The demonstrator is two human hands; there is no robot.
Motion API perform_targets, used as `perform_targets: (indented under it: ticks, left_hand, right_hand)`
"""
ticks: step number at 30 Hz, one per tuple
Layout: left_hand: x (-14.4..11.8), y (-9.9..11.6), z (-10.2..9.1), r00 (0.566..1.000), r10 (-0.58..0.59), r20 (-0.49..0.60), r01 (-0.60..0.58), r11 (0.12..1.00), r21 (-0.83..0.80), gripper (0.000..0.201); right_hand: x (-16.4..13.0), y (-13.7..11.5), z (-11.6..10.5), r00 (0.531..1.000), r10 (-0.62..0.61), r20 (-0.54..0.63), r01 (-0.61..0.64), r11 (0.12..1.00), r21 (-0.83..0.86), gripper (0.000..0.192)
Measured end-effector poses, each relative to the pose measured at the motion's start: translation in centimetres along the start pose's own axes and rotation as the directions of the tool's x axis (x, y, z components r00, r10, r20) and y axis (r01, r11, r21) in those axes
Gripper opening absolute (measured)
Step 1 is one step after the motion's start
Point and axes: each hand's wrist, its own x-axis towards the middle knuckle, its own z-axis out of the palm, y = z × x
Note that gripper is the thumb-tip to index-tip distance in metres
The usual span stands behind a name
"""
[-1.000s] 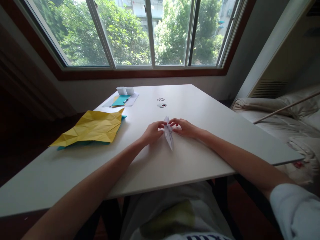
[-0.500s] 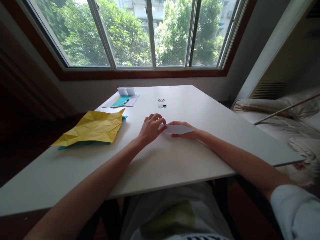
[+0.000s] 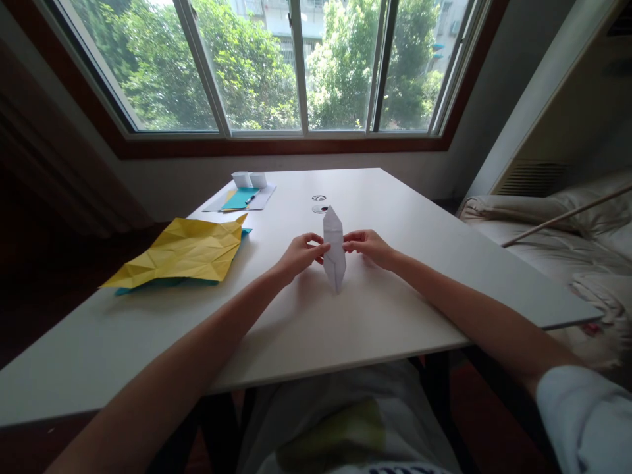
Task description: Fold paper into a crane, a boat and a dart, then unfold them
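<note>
A folded white paper (image 3: pixel 334 253), long and narrow with pointed ends, is held up lengthwise just over the middle of the white table. My left hand (image 3: pixel 302 255) pinches its left edge, the thumb lying on the near face. On the opposite edge, my right hand (image 3: pixel 368 246) grips it between thumb and fingertips. Crease lines run across the upper part and along the lower part of the paper. The far side of it is hidden from me.
A creased yellow sheet (image 3: pixel 182 253) lies over a teal sheet (image 3: pixel 168 283) on the left. Farther back are a teal piece of paper (image 3: pixel 240 198), a pen (image 3: pixel 251 197) and a folded white paper piece (image 3: pixel 249 180). The white table (image 3: pixel 395 309) ends close to my body.
The folded white paper has turned from lying sideways to standing lengthwise. My right hand has moved from behind it to its right edge; my left hand now pinches the left edge.
</note>
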Motion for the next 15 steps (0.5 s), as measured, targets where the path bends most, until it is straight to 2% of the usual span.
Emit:
perform_targets:
  ticks: [4,7,9,11,15]
  left_hand:
    - [0.5,-0.8,-0.1,1.000,0.022,0.005,-0.023,0.975,0.223,0.031]
    - [0.8,-1.4,-0.2,0.999,0.039,-0.013,-0.029,0.892,0.451,0.032]
    - [0.9,-1.6,-0.2,0.998,0.048,-0.038,-0.018,0.826,0.563,0.031]
    - [0.9,-1.6,-0.1,0.997,0.051,-0.061,-0.002,0.779,0.627,0.033]
    - [1.1,-1.5,-0.1,0.998,0.020,-0.061,0.024,0.762,0.648,0.037]
  right_hand:
    - [-0.1,0.3,0.2,1.000,0.022,0.000,-0.022,0.979,-0.201,0.020]
    - [-0.4,0.2,0.4,0.999,-0.037,0.002,0.034,0.884,-0.466,0.018]
    - [-0.5,0.1,0.4,0.998,-0.062,0.025,0.065,0.812,-0.579,0.016]
    - [-0.5,0.1,0.2,0.998,-0.041,0.048,0.062,0.783,-0.619,0.017]
    - [-0.1,0.4,-0.3,0.998,0.025,0.065,0.018,0.807,-0.590,0.029]
